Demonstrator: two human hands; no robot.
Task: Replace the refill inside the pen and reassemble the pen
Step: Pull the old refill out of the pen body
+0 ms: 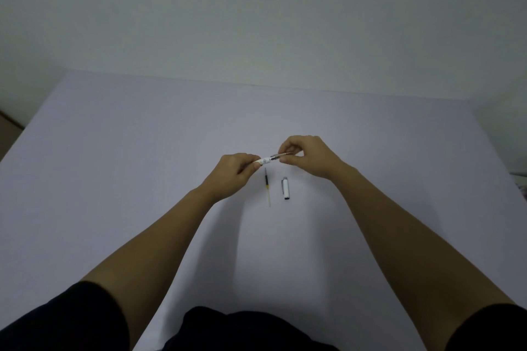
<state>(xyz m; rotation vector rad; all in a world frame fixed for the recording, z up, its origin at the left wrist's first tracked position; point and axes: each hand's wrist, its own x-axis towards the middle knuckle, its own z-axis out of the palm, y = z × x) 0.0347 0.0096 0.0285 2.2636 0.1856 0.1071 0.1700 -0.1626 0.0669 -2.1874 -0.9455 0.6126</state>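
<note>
Head view: both hands are raised just over the table (114, 179) at its middle, holding the pen between them. The left hand (232, 172) has its fingers clamped on the white barrel (263, 161); the right hand (309, 155) pinches the clear front section (281, 155), with a metal ring showing where the two parts meet. A refill (267, 186) lies on the table just below the hands, dark at its far end and yellowish toward the person, and the cap (286, 188) lies just beside it to the right, the two apart. By my reading the step in hand is joining barrel and front section, probably by twisting; whether a refill already sits inside I cannot tell. The next move calls for keeping the two parts in line while the right fingers turn, then taking up the cap. The table has open room on every side, and its edges are well away from the hands.
</note>
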